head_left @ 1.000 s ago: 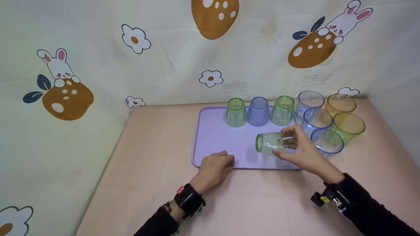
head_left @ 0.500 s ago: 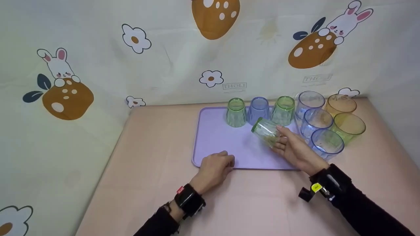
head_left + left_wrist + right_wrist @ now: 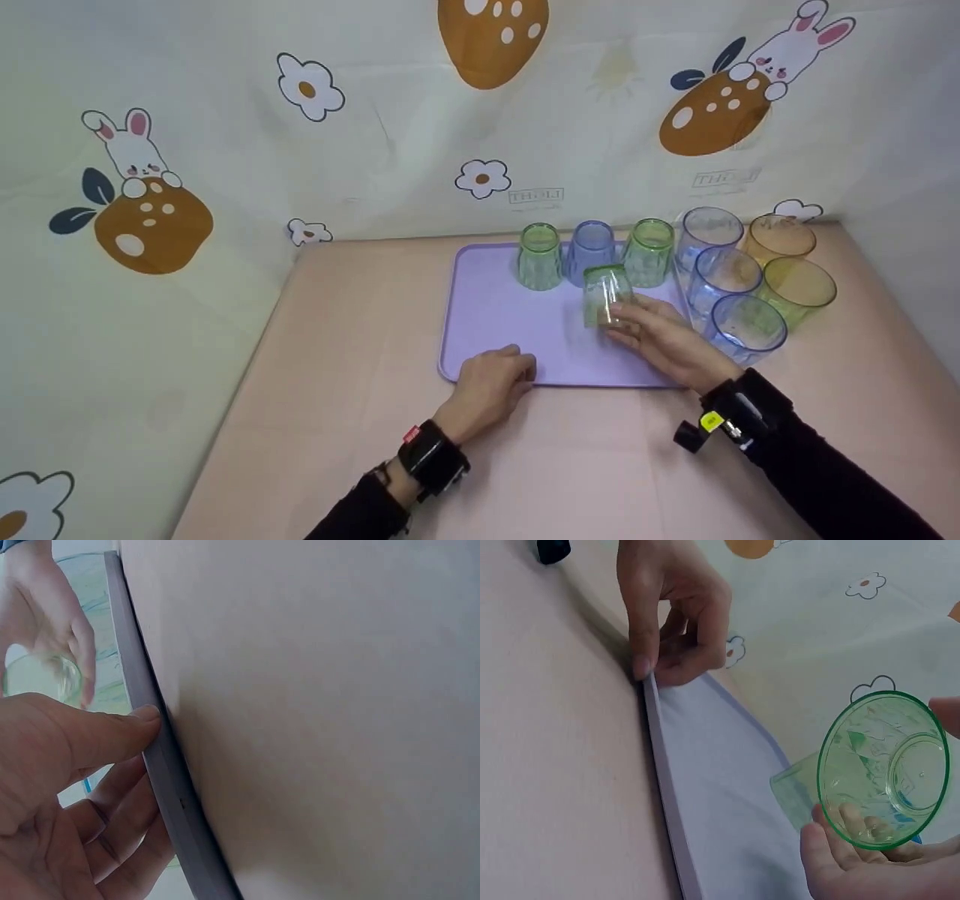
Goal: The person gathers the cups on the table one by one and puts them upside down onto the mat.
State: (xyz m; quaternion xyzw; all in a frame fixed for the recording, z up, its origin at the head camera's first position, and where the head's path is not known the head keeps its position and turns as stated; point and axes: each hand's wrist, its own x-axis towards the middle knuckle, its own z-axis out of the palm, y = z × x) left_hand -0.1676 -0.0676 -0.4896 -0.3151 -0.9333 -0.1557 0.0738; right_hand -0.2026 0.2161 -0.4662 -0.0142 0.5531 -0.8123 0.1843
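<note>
My right hand (image 3: 646, 334) grips a clear green cup (image 3: 604, 295) and holds it mouth-down, slightly tilted, over the middle of the lilac tray (image 3: 487, 315). The right wrist view looks into the green cup (image 3: 883, 769), with my fingers (image 3: 847, 859) curled round its side. My left hand (image 3: 495, 375) pinches the tray's near rim: the thumb (image 3: 112, 736) presses the tray rim (image 3: 161, 780), the other fingers curled beside it. Three cups stand mouth-down along the tray's far edge: green (image 3: 538, 256), blue (image 3: 590, 251), green (image 3: 647, 251).
Right of the tray, several upright cups cluster on the beige table: blue ones (image 3: 724, 274) (image 3: 748, 324), a clear one (image 3: 709, 229), an amber one (image 3: 778, 238) and a yellow-green one (image 3: 797, 285). Patterned cloth walls (image 3: 225, 150) close the back and left.
My right hand has turned the green cup from lying sideways to nearly mouth-down and carried it a little farther in over the tray. The left hand has stayed on the rim.
</note>
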